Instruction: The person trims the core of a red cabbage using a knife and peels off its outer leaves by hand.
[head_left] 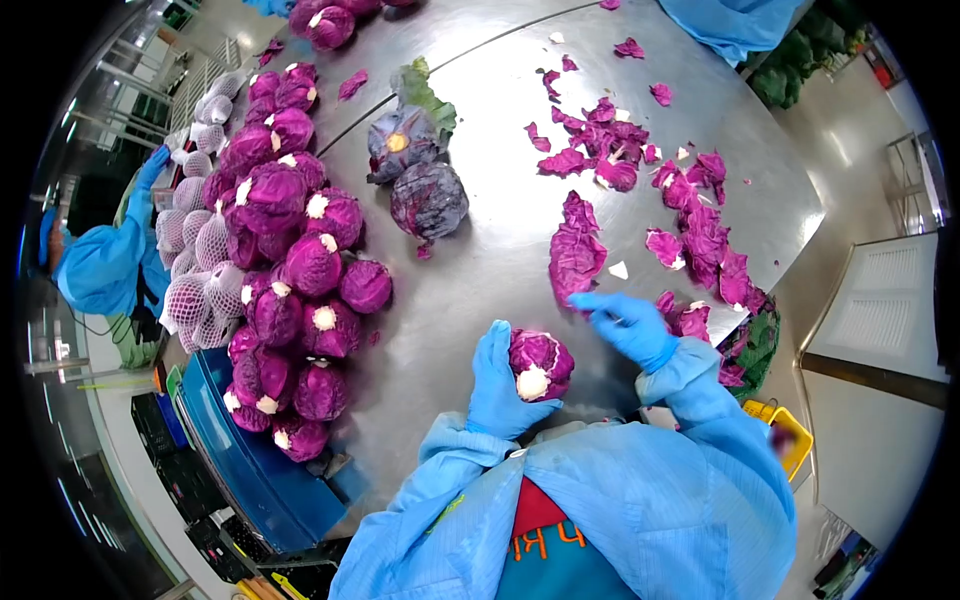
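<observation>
My left hand [495,388], in a blue glove, is wrapped round the left side and underside of a trimmed red cabbage [545,360], whose pale cut stem faces me. To its right, my right hand [632,328] is closed, its fingertips meeting the lower end of a long red cabbage leaf [577,255]. How much of that leaf rests on the table cannot be made out. Beyond my hands sit two darker, untrimmed cabbages [429,200] [402,143], the far one with a green leaf [428,97] beside it.
Trimmed red cabbages [275,198] are heaped along the left of the steel table [450,290], beside cabbages in white foam nets [190,235]. Loose leaves [703,240] litter the right side. A blue bin [255,460] stands lower left, a yellow crate [795,440] lower right. Another person's blue sleeve [105,262] shows far left.
</observation>
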